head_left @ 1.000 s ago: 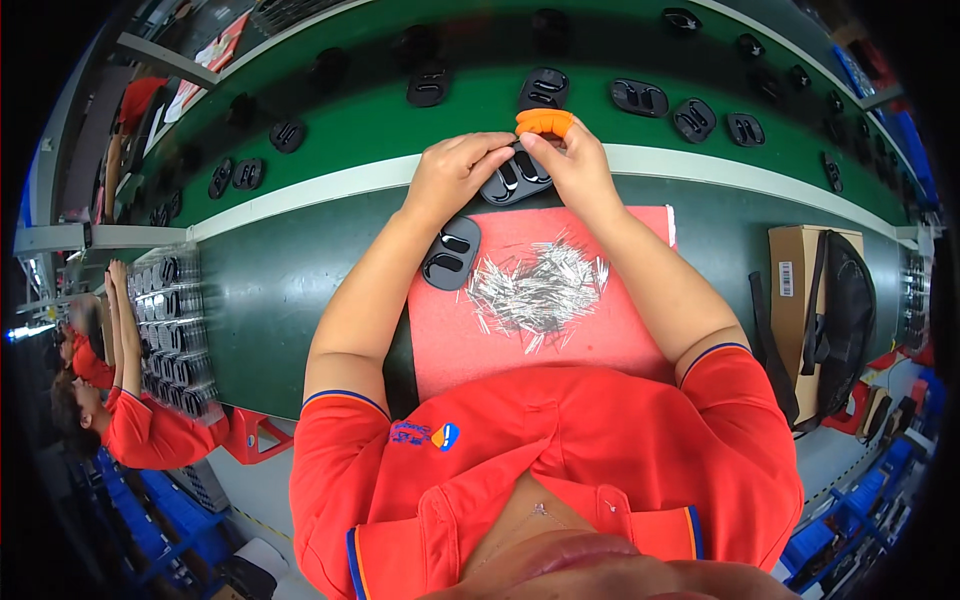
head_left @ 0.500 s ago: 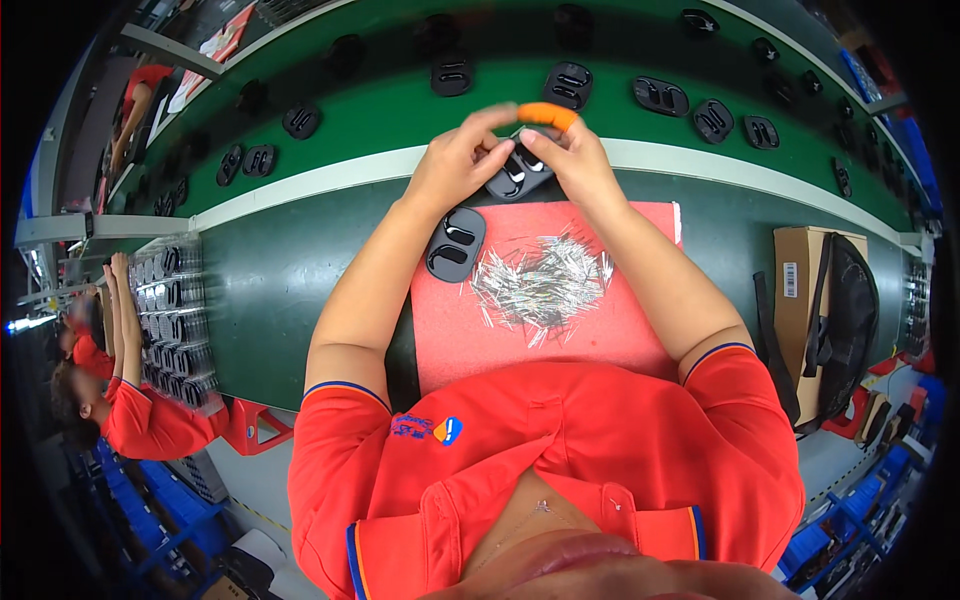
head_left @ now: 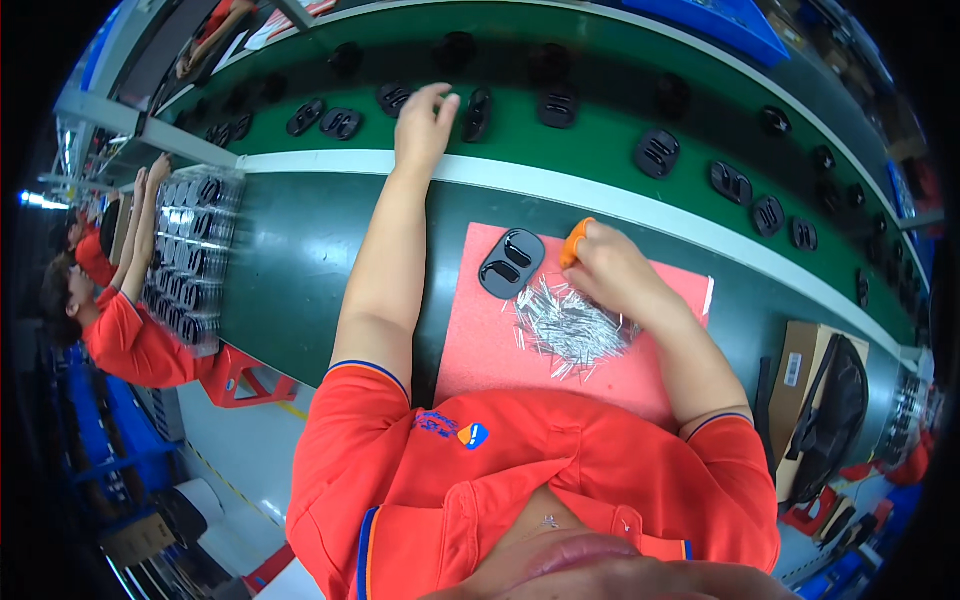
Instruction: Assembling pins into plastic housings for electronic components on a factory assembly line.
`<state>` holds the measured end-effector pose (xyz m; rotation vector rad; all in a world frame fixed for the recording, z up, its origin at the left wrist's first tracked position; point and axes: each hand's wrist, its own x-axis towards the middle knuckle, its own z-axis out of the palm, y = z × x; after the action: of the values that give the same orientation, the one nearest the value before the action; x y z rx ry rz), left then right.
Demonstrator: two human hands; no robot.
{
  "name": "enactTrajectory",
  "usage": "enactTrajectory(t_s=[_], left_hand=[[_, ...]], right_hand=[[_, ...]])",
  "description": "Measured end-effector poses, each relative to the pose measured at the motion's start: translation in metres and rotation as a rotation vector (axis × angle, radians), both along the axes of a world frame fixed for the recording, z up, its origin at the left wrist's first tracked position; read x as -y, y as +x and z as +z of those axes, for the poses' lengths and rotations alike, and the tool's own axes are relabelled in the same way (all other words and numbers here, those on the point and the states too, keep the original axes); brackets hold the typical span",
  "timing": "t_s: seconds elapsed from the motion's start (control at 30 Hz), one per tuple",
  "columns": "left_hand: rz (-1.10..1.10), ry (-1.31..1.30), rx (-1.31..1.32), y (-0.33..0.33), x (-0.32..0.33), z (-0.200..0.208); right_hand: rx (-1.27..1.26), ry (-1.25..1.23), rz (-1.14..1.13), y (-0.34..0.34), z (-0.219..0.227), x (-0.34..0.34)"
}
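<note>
My left hand [head_left: 426,128] reaches over the green belt with its fingers apart, holding nothing that I can see. Just right of it a black rounded part [head_left: 477,114] stands on the belt, and another black part [head_left: 393,97] lies partly behind the fingers. My right hand [head_left: 612,266], an orange finger cover [head_left: 574,243] on one finger, is curled closed at a pile of thin silvery pins [head_left: 572,328]. What its fingertips hold is hidden. Beside the pile, a dark rounded part [head_left: 512,263] with two glossy oblong shapes rests on the pink mat [head_left: 480,370].
Several more black parts [head_left: 657,152] are spread along the belt [head_left: 600,130], behind a white rail [head_left: 560,183]. Stacked clear trays [head_left: 190,260] of black pieces stand at left, near a co-worker in red [head_left: 135,335]. A cardboard box [head_left: 800,390] and black bag [head_left: 835,420] are at right.
My hands were together around a black part at the belt's edge and have separated. The left now extends over the belt; the right has come back to the pins. The whole view has shifted.
</note>
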<state>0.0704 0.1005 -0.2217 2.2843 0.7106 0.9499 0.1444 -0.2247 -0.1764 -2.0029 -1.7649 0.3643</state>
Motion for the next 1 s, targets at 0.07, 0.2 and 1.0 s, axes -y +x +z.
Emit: enactTrajectory(t_s=[0.07, 0.2, 1.0], left_hand=[[0.286, 0.305, 0.199, -0.008, -0.020, 0.000], [0.681, 0.225, -0.121, -0.022, -0.038, -0.010], [-0.394, -0.535, 0.430, 0.030, 0.094, 0.001]], right_hand=[[0.081, -0.032, -0.027, -0.012, 0.004, -0.004], [0.230, -0.046, -0.022, -0.020, 0.008, -0.009], [0.172, -0.098, -0.089, -0.006, 0.014, -0.014]])
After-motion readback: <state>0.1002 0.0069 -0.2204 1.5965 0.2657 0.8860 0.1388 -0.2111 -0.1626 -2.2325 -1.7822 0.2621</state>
